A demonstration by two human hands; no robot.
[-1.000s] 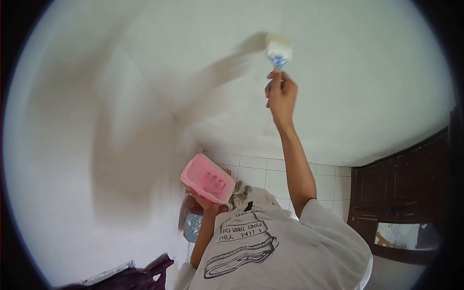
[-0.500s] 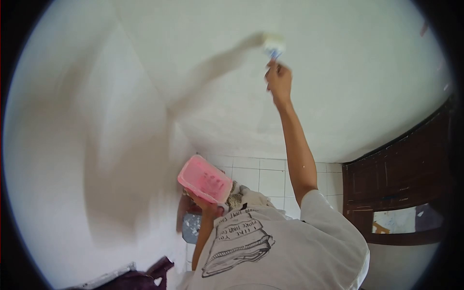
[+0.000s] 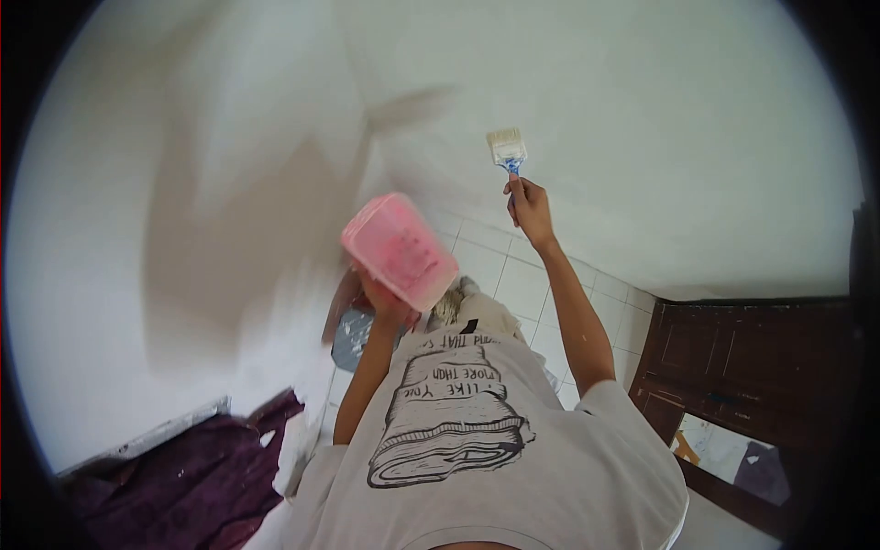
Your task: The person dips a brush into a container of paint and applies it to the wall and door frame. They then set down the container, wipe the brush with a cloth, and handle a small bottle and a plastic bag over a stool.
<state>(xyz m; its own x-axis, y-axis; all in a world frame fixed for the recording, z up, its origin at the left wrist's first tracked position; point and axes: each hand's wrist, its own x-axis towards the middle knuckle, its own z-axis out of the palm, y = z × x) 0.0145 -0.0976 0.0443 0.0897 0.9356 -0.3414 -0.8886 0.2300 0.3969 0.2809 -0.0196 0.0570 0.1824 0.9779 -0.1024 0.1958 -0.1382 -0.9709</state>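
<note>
My right hand (image 3: pixel 532 213) grips a paintbrush (image 3: pixel 507 147) by its blue handle, bristles pointing up and away from me. White paint coats the ferrule and part of the pale bristles. In my left hand (image 3: pixel 385 299) is a pink plastic tub (image 3: pixel 400 249), tilted so that its inside faces me. Its walls look smeared with whitish paint, and darker pink marks show on the bottom. My left fingers are partly hidden behind the tub. Brush and tub are apart, with the pale wall (image 3: pixel 623 137) beyond them.
A grey-blue, paint-spotted object (image 3: pixel 352 339) stands below my left forearm. White floor tiles (image 3: pixel 524 284) lie under me. Dark wooden furniture with panels (image 3: pixel 706 367) is at the right. Dark purple cloth (image 3: pixel 192 472) lies at lower left by the side wall (image 3: pixel 92 302).
The paintbrush has come down and nearer to me, toward the tub. My left hand has raised the tub. The view has shifted, showing more of the shirt and purple cloth.
</note>
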